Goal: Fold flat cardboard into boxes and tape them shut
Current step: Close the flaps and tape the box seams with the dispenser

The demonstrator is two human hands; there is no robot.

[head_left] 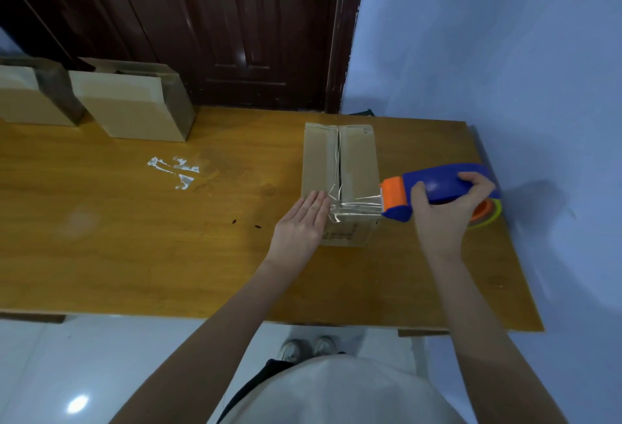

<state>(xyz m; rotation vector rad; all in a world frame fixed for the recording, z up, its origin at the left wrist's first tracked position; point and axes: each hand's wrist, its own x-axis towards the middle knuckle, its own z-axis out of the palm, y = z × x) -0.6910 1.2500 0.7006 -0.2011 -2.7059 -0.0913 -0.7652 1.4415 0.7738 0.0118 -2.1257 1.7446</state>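
The right hand [447, 208] is wrapped around the blue handle of the tape dispenser [437, 189], whose orange head sits just beside the right edge of the box [340, 167]. A clear strip of tape [356, 205] stretches from that head across the near end of the box top. The left hand [303, 225] lies flat and open, gripping nothing, its fingertips [319, 199] pressing the tape's free end down at the box's near left corner. The box stands on the wooden table [134, 238]; its top flaps are closed and a wrinkled strip already runs along the centre seam. This cross strip looks unfinished and uncut. Far left of the box, more folded cardboard boxes [128, 104] stand at the table's back edge.
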